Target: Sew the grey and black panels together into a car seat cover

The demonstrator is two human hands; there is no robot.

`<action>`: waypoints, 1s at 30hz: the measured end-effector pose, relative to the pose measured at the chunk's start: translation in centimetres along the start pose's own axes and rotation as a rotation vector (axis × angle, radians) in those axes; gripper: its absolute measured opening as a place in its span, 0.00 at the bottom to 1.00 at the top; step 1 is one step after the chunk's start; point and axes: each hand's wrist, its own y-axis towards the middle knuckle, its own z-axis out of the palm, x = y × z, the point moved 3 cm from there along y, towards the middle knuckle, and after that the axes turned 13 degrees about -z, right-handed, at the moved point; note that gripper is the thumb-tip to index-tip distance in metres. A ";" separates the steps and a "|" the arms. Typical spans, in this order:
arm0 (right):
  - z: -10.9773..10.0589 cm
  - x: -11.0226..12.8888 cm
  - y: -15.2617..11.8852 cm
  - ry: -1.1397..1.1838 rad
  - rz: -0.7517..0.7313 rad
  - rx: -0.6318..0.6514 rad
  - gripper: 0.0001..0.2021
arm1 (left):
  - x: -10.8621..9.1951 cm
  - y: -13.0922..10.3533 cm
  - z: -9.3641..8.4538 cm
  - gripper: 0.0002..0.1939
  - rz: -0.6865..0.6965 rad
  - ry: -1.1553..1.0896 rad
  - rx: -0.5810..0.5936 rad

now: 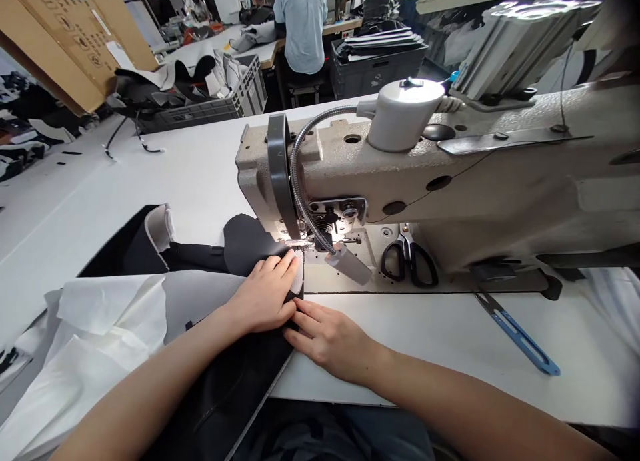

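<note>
Under the head of a sewing machine (300, 174) lies a piece of black fabric (247, 244) with a grey mesh layer (200, 294) on it. My left hand (265, 291) lies flat on this fabric, fingers stretched toward the lit needle area. Close beside it, my right hand (327, 337) pinches the fabric's right edge between thumb and fingers. White cloth (115, 321) is bunched to the left of my left forearm. The black fabric hangs down over the table's front edge toward my lap. My left hand and the machine head hide the exact stitching spot.
Black-handled scissors (409, 257) rest on the machine bed. Blue thread snips (523, 337) lie on the white table to the right. A small lamp (350, 264) hangs by the needle. Behind stand a grey crate (245, 91), a cardboard box (85, 41) and a seated person (301, 27).
</note>
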 end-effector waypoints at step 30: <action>0.0 0.4 0.2 -0.133 -0.013 0.008 0.06 | 0.2 -0.7 -0.5 0.25 0.080 -0.043 -0.062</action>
